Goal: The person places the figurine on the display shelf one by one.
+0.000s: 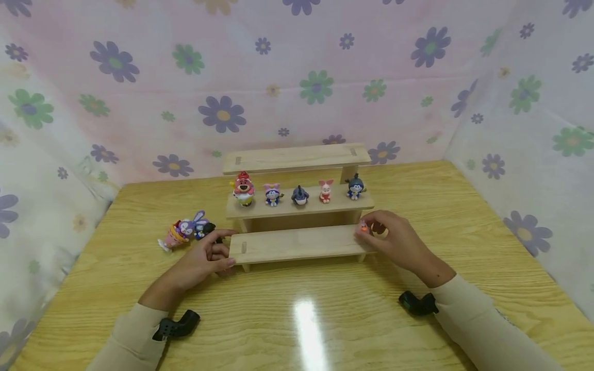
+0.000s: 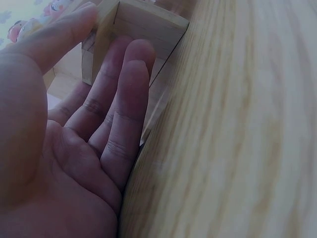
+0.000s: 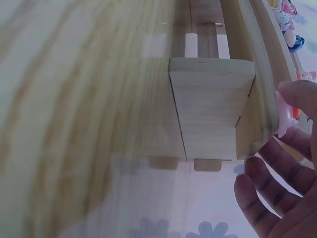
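Note:
A three-tier wooden display stand (image 1: 297, 243) stands on the table. My left hand (image 1: 202, 260) holds the left end of its lowest tier, thumb at the front corner and index finger at the back corner; in the left wrist view the other fingers (image 2: 130, 99) curl beside the tier's leg. At the right end of that tier, my right hand (image 1: 394, 239) pinches a small pink figurine (image 1: 364, 226) between thumb and index finger. The right wrist view shows the pink figurine (image 3: 284, 115) right at the board's edge, partly hidden by the fingers.
Along the middle tier sit a red-hatted bear figurine (image 1: 243, 189), a pink-hatted one (image 1: 272, 195), a grey-blue one (image 1: 300, 196), a piglet (image 1: 326, 191) and a dark-hooded one (image 1: 355, 187). Left of the stand lie a purple rabbit figurine (image 1: 183, 229) and others. A flowered cloth (image 1: 278, 67) hangs behind.

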### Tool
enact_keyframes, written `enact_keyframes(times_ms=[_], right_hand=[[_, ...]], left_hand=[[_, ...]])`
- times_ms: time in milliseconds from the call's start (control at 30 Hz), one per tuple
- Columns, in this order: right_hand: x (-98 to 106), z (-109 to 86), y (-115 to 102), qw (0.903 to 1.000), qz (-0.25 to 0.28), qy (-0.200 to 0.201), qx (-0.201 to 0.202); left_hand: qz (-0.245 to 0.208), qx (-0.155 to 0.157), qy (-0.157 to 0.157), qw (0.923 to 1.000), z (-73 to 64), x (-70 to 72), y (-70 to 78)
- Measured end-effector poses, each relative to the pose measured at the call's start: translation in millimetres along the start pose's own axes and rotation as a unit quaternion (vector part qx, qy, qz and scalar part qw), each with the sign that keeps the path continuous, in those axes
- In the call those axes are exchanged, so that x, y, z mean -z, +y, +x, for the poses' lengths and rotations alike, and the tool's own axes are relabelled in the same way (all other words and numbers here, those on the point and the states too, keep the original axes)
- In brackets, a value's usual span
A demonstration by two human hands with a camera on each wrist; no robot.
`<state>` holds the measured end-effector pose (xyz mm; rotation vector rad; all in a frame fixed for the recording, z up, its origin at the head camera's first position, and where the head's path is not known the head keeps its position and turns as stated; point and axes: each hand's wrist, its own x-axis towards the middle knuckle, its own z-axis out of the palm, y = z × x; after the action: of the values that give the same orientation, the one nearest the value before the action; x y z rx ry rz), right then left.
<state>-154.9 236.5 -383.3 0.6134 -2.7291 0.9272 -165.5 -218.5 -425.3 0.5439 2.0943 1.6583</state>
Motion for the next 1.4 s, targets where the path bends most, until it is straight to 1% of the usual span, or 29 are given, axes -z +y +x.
enact_keyframes(times_ms=[300, 533, 733, 867, 1033, 1233, 1400], right_hand=[[-3.0, 0.7, 3.5, 0.9997, 0.006, 0.015, 0.020], [-2.7, 0.6, 3.7, 0.9999, 0.007, 0.008, 0.011], [-0.8, 2.0, 3.7, 0.9998, 0.009, 0.012, 0.014], [-0.5, 1.4, 3.4, 0.9998, 0.013, 0.007, 0.012], [0.3, 0.9, 3.2, 1.0000, 0.007, 0.000, 0.003], [2.7, 0.4, 1.7, 0.9999, 0.000, -0.013, -0.008], [3.6, 0.5, 1.2, 0.9997, -0.002, -0.022, -0.009]], left_hand=[[0.002, 0.008, -0.001, 1.0000, -1.0, -0.2, 2.4], [0.004, 0.004, -0.001, 1.0000, -0.3, -0.7, 2.2], [0.002, 0.004, 0.002, 1.0000, 0.8, -0.4, 3.1], [0.006, 0.010, 0.004, 0.9999, 0.3, -0.5, 3.1], [0.004, 0.007, 0.001, 1.0000, 0.3, -0.4, 2.6], [-0.001, 0.012, -0.001, 0.9999, 0.4, -0.7, 2.8], [0.000, 0.010, -0.001, 0.9999, -0.1, 0.0, 2.1]])
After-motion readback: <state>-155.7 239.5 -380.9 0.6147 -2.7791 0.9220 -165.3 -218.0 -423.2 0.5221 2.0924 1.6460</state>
